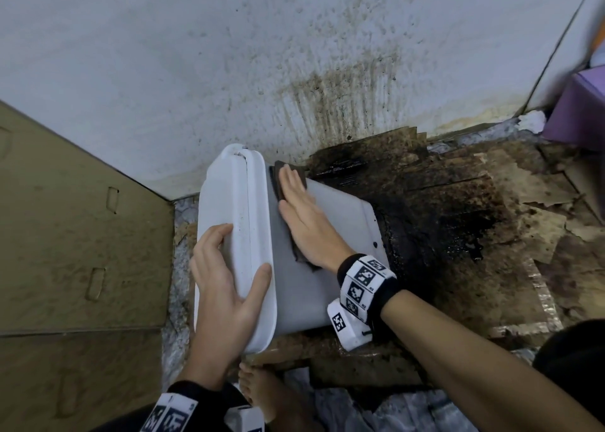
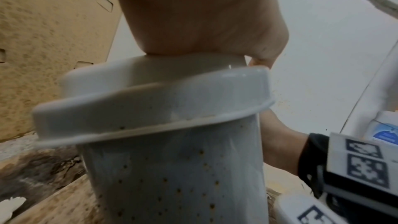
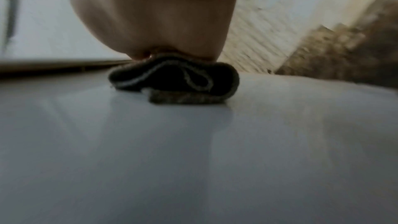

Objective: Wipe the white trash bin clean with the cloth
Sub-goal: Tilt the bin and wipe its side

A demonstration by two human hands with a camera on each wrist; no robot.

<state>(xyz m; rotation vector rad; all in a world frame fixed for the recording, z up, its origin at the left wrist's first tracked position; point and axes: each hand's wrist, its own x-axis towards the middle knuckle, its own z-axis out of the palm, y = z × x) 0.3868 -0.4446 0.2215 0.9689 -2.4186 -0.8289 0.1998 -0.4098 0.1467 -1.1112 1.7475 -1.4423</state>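
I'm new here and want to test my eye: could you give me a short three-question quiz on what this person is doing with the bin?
1. True or false: the right hand presses the cloth flat on the side of the bin.
2. Which part of the bin does the left hand hold? A) its base B) its lid end C) nothing
3. Fill in: the floor beside the bin is ____ with dark grime.

Key: 1 true; 2 B; 3 stained
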